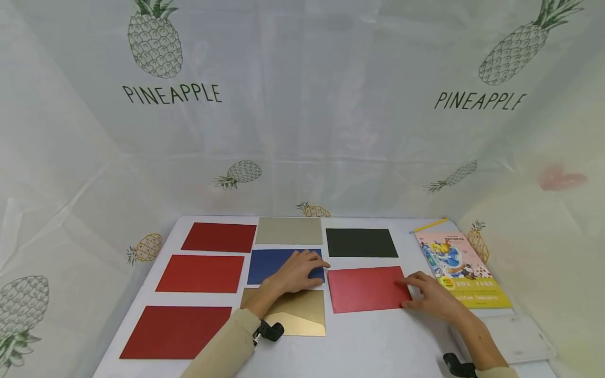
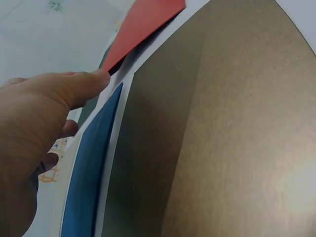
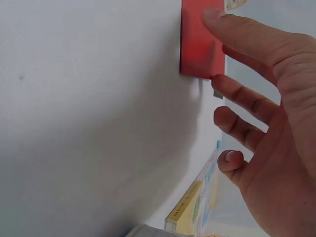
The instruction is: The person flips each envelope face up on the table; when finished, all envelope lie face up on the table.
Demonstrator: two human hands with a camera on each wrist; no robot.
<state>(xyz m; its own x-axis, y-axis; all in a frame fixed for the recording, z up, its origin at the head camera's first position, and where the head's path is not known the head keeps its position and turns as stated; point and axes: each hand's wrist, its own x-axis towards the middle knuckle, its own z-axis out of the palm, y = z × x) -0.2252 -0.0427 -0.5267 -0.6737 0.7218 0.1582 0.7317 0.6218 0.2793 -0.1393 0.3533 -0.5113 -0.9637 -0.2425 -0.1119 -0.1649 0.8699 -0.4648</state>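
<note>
Long axis left to right, the light-red sheet (image 1: pixel 364 290) lies between the right hand (image 1: pixel 432 296), loosely spread and touching its right end, and the left hand (image 1: pixel 296 272), grip unclear, at its left

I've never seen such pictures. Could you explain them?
No robot: just a person's bare left hand and right hand. The wide picture comes from a head camera, the close-ups from small black cameras on each wrist. On the white tabletop lie three dark-red rectangular sheets, a beige sheet, blue sheet, gold sheet and dark-green sheet, a pink-and-yellow book and a yellow pencil. The hands are at opposite edges of a pinkish-red rectangular sheet; whether they grip it is unclear.
</note>
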